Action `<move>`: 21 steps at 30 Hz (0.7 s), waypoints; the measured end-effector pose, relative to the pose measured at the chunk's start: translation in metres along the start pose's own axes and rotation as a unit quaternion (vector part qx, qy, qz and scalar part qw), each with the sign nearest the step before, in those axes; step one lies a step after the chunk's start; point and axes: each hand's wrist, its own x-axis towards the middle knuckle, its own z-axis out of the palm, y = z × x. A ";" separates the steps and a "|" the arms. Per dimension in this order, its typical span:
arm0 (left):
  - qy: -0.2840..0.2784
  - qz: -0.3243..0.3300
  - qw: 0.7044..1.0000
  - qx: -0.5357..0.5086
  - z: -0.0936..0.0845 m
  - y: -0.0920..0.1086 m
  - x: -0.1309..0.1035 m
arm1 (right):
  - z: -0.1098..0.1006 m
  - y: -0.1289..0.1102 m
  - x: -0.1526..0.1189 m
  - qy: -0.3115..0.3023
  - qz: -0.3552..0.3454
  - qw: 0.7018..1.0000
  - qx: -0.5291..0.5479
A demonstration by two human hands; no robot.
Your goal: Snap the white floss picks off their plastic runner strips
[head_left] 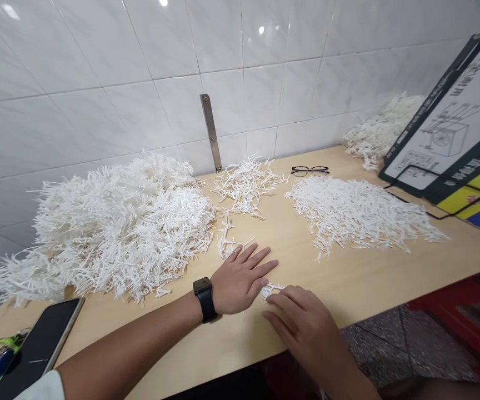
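A tiled wall was set well beyond both hands, and a pale wooden tabletop was spread beneath them. A big pile of white strands was heaped to the left of the left hand. A printed box was stood well to the right of the right hand. A flat pile was spread ahead of the right hand, a back pile was placed farther off beside the box, and a thin heap was laid straight ahead of the left hand.

The left hand was laid flat, its fingers spread apart. The right hand was curled near it; whether strands were pinched by it could not be told. To the left of the left hand, below the big pile, a phone was placed. Glasses were set beyond the flat pile, and keys were bunched beside the phone. A black watch was worn just behind the left hand. Between left thumb and right fingertips, a few loose strands were seen.
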 end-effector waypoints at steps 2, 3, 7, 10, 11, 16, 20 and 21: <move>-0.002 -0.002 1.000 -0.001 0.001 0.000 0.000 | 0.003 0.001 0.000 -0.020 0.005 0.999 -0.041; 0.000 -0.001 1.000 -0.002 0.001 0.000 0.000 | 0.004 0.003 0.000 -0.030 0.012 0.998 -0.055; 0.010 0.000 1.000 -0.001 0.000 0.000 0.001 | 0.006 0.010 0.000 -0.059 0.020 0.995 -0.076; 0.004 -0.005 1.000 0.000 -0.001 0.001 0.001 | 0.005 0.010 0.001 -0.078 0.032 0.994 -0.069; -0.001 -0.006 1.000 0.000 -0.001 0.001 0.001 | 0.004 0.010 0.001 -0.088 0.035 0.993 -0.065; 0.008 0.001 1.000 -0.001 0.001 -0.001 0.001 | -0.005 0.012 0.005 -0.144 0.015 0.988 -0.060; 0.012 0.006 1.000 -0.001 0.003 -0.002 0.001 | -0.012 0.017 0.007 -0.163 -0.017 0.985 -0.058; 0.013 0.007 1.000 -0.001 0.003 -0.002 0.001 | -0.013 0.019 0.008 -0.167 -0.021 0.984 -0.062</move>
